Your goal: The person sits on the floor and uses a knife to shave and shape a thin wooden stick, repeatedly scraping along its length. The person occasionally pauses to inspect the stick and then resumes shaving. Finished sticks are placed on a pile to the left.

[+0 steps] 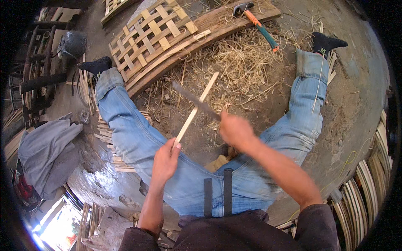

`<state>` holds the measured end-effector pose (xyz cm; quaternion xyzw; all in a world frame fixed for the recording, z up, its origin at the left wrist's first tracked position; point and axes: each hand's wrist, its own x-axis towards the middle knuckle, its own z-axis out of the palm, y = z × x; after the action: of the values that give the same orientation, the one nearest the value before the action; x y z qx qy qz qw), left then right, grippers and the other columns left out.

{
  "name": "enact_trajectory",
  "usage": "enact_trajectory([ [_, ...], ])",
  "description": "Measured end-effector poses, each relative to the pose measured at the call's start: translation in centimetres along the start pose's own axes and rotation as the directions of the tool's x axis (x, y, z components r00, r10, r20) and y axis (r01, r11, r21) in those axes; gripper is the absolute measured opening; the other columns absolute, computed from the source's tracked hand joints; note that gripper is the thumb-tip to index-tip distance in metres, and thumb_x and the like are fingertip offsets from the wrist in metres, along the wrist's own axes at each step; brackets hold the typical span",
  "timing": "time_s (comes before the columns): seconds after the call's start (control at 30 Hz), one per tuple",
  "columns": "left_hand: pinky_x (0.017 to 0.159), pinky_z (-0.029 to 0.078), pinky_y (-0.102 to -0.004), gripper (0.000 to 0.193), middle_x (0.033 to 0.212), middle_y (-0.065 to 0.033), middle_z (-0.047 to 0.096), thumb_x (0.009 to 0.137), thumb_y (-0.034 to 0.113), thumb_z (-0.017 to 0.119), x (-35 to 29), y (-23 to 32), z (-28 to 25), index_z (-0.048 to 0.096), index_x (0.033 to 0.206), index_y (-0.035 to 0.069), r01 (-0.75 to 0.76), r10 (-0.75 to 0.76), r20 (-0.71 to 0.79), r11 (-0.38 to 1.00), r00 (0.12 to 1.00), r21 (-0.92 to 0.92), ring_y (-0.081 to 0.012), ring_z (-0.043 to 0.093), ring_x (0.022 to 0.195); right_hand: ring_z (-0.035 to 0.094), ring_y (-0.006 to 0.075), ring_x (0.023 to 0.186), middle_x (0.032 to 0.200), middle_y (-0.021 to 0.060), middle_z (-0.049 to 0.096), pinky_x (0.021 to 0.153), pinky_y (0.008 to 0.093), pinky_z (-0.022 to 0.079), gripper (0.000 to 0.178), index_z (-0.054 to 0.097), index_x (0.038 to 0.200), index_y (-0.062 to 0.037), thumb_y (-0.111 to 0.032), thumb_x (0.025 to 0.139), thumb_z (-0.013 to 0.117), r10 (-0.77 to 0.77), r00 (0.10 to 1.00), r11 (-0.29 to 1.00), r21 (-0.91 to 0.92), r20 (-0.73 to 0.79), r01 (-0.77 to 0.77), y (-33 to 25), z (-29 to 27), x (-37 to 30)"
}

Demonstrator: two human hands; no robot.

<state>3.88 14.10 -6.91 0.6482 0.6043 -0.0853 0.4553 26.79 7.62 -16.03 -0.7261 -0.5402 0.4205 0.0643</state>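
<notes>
Between my spread legs, my left hand (166, 159) grips the lower end of a pale, narrow strip of split bamboo or wood (194, 109), which slants up and to the right. My right hand (237, 131) is closed round the handle end of a knife (193, 99), its handle mostly hidden in my fist. The dark blade crosses the strip around its middle and points up and left; motion blurs it and my right hand. Whether the edge bites into the strip, I cannot tell.
Thin curled shavings (247, 79) cover the floor ahead. Beyond lies a wooden plank (217, 23) with a woven slat panel (150, 31) and a hammer (261, 31) with an orange and green handle. Cut strips (115, 138) lie by my left leg; long slats (362, 188) stack at right.
</notes>
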Motion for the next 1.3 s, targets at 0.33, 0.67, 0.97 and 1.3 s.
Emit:
enact_trajectory([
  [0.33,0.061,0.045,-0.0412,0.036,0.061,-0.0131,0.057,0.101,0.028,0.040,0.9,-2.0,0.1,0.066,0.096,0.003,-0.012,0.011,0.027,0.999,1.000,0.042,-0.0286,0.060,0.061,0.065,0.0419,0.071,0.076,0.0205,0.062,0.062,0.0508,0.054,0.016,0.050,0.092,-0.0011,-0.014,0.084,0.055,-0.200,0.979,0.980,-0.009,-0.030,0.199,-1.0,2.6,-1.8],
  [0.67,0.054,0.041,-0.0354,0.035,0.057,-0.0079,0.050,0.102,0.026,0.041,-4.4,-0.9,-2.3,0.066,0.095,0.002,0.004,-0.001,0.065,0.999,0.998,-0.037,-0.0187,0.051,0.053,0.064,0.0426,0.074,0.074,0.0225,0.063,0.064,0.0509,0.051,0.020,0.050,0.094,-0.0010,-0.010,0.080,0.061,-0.167,0.981,0.986,-0.031,-0.095,0.165,1.2,-1.7,-1.2],
  [0.97,0.053,0.041,-0.0317,0.034,0.061,-0.0047,0.052,0.102,0.025,0.042,-4.9,-2.2,-2.1,0.066,0.103,0.001,0.036,-0.015,0.149,0.990,0.989,-0.139,-0.0126,0.051,0.054,0.065,0.0437,0.079,0.078,0.0255,0.065,0.071,0.0513,0.052,0.023,0.053,0.098,0.0018,-0.012,0.080,0.059,-0.017,0.995,0.999,-0.050,-0.094,0.012,5.2,-3.9,0.1],
  [1.3,0.049,0.040,-0.0249,0.032,0.066,0.0009,0.052,0.100,0.026,0.047,1.2,-2.1,1.0,0.066,0.104,0.001,0.058,-0.045,0.081,0.984,0.996,-0.170,-0.0076,0.048,0.053,0.066,0.0424,0.077,0.084,0.0254,0.065,0.067,0.0535,0.053,0.019,0.049,0.097,0.0009,-0.011,0.083,0.051,-0.212,0.974,0.968,0.150,0.074,0.199,-1.5,3.3,-4.9],
])
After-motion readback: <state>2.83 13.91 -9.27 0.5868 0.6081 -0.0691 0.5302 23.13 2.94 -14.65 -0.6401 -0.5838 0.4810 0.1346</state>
